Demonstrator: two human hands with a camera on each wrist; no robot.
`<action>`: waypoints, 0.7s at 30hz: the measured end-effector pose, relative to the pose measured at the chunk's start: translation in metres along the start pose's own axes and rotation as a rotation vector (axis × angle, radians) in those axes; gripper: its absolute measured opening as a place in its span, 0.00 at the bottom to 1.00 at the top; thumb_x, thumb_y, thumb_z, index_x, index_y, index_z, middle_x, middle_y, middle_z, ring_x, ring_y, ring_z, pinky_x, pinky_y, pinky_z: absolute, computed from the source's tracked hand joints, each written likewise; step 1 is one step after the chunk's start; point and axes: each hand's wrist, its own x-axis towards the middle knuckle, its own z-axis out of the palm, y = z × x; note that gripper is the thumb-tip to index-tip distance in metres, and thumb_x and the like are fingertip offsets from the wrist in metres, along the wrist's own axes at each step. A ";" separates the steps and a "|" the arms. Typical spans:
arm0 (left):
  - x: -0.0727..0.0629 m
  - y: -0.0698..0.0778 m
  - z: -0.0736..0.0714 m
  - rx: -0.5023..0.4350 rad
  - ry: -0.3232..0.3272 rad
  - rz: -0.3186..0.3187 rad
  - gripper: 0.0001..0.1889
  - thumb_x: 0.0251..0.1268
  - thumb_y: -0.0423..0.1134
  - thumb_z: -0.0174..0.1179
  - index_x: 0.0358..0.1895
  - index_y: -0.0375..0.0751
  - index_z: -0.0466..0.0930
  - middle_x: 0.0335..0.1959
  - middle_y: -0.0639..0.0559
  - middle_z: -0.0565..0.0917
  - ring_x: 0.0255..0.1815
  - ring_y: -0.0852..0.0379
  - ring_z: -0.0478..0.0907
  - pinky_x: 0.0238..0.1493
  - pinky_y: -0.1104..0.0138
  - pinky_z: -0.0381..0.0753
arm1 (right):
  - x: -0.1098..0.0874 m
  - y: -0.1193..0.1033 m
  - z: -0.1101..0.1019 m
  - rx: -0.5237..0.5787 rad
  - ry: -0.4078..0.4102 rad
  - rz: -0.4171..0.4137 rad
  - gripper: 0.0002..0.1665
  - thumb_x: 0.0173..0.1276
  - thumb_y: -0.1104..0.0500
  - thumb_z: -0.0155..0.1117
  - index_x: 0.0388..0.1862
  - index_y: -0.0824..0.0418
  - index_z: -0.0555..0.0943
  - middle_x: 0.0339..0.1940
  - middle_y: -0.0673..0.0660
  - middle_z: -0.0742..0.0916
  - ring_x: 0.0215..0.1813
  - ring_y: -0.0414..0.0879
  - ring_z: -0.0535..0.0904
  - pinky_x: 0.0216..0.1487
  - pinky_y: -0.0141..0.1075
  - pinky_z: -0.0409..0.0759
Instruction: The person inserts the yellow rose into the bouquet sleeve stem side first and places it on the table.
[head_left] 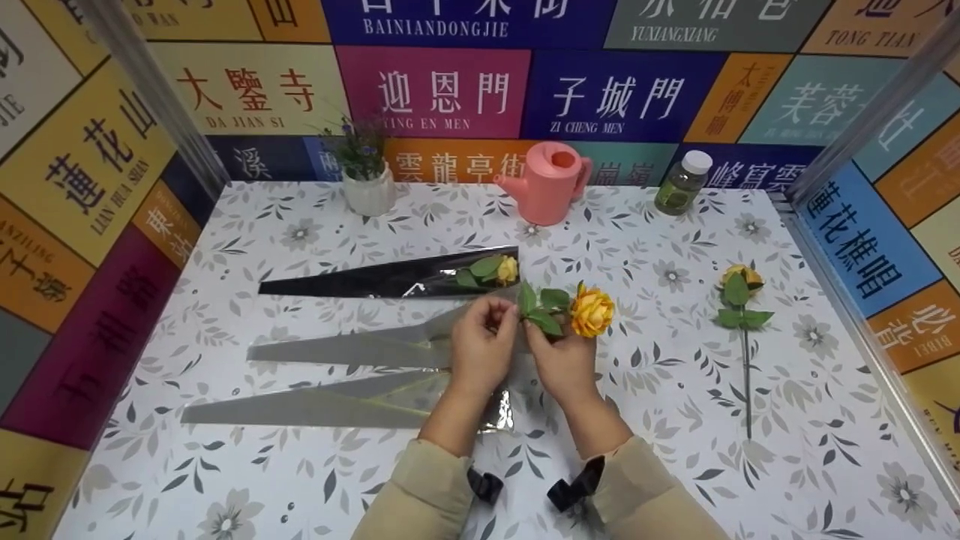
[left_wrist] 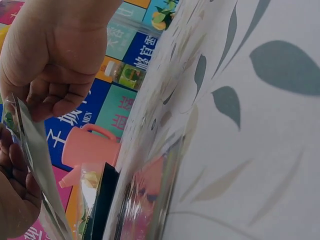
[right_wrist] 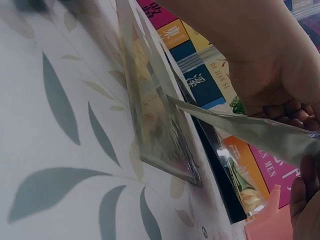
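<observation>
Here at the centre of the frame, the left hand (head_left: 484, 345) pinches a grey sleeve (head_left: 360, 347) near its mouth, and the right hand (head_left: 566, 364) grips that same end. A yellow rose (head_left: 592, 310) pokes out just above the right fingers! Below lies another grey sleeve (head_left: 300, 403); above, a black sleeve (head_left: 360, 277); far right, a loose rose (head_left: 742, 289).

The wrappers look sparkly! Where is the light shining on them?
Head view: glare on the right end of the nearest wrapper; left wrist view: pale streaks of glare across a flat-lying wrapper; right wrist view: a bright glint on the black wrapper.
</observation>
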 end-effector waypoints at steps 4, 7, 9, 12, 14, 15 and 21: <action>0.000 0.000 0.000 -0.004 0.020 0.009 0.02 0.69 0.29 0.66 0.36 0.34 0.84 0.26 0.53 0.81 0.28 0.62 0.75 0.29 0.72 0.75 | -0.003 -0.001 0.002 0.065 0.034 -0.027 0.40 0.61 0.76 0.73 0.70 0.79 0.65 0.54 0.71 0.84 0.52 0.49 0.85 0.55 0.30 0.83; 0.000 0.000 0.000 0.004 0.037 0.004 0.02 0.69 0.29 0.66 0.36 0.34 0.84 0.26 0.53 0.81 0.28 0.62 0.75 0.28 0.72 0.75 | -0.005 0.000 0.000 0.148 0.011 -0.045 0.49 0.60 0.77 0.72 0.76 0.78 0.58 0.55 0.72 0.83 0.43 0.41 0.84 0.46 0.28 0.84; 0.001 0.000 0.000 0.008 0.047 -0.005 0.02 0.69 0.29 0.67 0.36 0.35 0.84 0.26 0.53 0.81 0.28 0.62 0.75 0.29 0.72 0.75 | -0.007 0.001 -0.002 0.236 -0.025 -0.056 0.49 0.60 0.76 0.70 0.77 0.77 0.56 0.61 0.71 0.80 0.45 0.41 0.83 0.47 0.29 0.84; 0.001 0.000 -0.001 0.014 0.060 -0.008 0.02 0.69 0.29 0.67 0.36 0.35 0.84 0.27 0.53 0.81 0.28 0.61 0.75 0.30 0.71 0.76 | -0.009 0.002 -0.008 0.362 -0.071 -0.067 0.47 0.69 0.64 0.66 0.78 0.78 0.53 0.66 0.66 0.78 0.54 0.42 0.83 0.49 0.32 0.86; 0.001 0.000 -0.001 0.010 0.062 -0.007 0.02 0.68 0.28 0.67 0.36 0.34 0.84 0.27 0.53 0.81 0.29 0.61 0.75 0.30 0.71 0.76 | -0.009 0.004 -0.011 0.449 -0.093 -0.066 0.52 0.77 0.48 0.64 0.79 0.78 0.49 0.67 0.60 0.77 0.57 0.44 0.84 0.48 0.34 0.87; 0.002 0.000 -0.001 0.008 0.062 -0.008 0.02 0.68 0.28 0.67 0.36 0.35 0.84 0.27 0.53 0.81 0.29 0.60 0.75 0.30 0.71 0.76 | -0.009 0.004 -0.013 0.492 -0.102 -0.064 0.56 0.79 0.39 0.61 0.80 0.78 0.46 0.67 0.57 0.77 0.54 0.44 0.85 0.44 0.35 0.87; 0.001 0.002 -0.002 0.000 0.058 -0.041 0.03 0.69 0.30 0.67 0.36 0.36 0.84 0.25 0.56 0.78 0.28 0.61 0.73 0.29 0.72 0.73 | -0.001 0.003 -0.021 0.639 -0.163 -0.054 0.55 0.80 0.29 0.49 0.77 0.68 0.42 0.51 0.49 0.90 0.32 0.43 0.89 0.36 0.36 0.89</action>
